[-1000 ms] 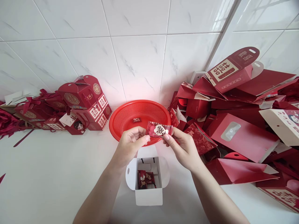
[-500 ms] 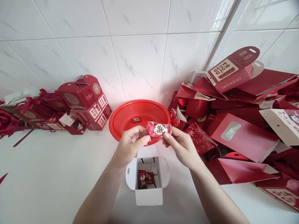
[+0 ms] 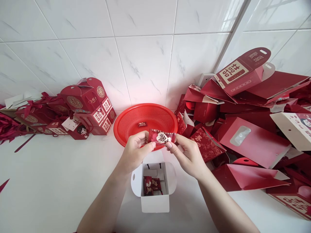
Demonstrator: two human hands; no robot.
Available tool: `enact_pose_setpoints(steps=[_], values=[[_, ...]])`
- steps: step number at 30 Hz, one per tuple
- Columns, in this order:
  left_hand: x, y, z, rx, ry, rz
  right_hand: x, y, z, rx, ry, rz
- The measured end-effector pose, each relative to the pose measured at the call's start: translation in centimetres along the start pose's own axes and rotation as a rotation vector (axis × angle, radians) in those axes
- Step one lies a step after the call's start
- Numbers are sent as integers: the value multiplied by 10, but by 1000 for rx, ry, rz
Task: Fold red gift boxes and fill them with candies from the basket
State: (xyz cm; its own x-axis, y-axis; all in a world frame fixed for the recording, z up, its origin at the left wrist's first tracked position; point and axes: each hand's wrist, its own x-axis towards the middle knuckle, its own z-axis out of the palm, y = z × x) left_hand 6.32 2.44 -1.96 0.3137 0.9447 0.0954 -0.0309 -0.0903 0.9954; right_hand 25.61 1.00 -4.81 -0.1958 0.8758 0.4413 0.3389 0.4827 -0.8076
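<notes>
Hands: 2, bare; left hand, right hand
Thumbnails: short
Forearms: 2, bare, lower left and lower right

The right hand covers, with its thumb, the lower right of the held packet; some fingertips of the left hand are hidden behind it; the hands block part of the red basket; the small packet inside bears print too small to read; the count of overlapping packets in the white box cannot be told; the view's left edge cuts off ribbons, its right edge a pale box, its bottom edge the 2 forearms.
</notes>
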Motion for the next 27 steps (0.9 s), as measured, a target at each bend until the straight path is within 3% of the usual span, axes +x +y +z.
enact_pose_setpoints(steps=[7, 15, 27], values=[[-1, 1, 1, -8, -9, 19, 0, 1, 1, 39, -18, -3], [-2, 4, 6, 43, -39, 5, 0, 3, 1, 6, 93, 18], [-1, 2, 3, 36, -5, 3, 0, 2, 1, -26, 56, 4]])
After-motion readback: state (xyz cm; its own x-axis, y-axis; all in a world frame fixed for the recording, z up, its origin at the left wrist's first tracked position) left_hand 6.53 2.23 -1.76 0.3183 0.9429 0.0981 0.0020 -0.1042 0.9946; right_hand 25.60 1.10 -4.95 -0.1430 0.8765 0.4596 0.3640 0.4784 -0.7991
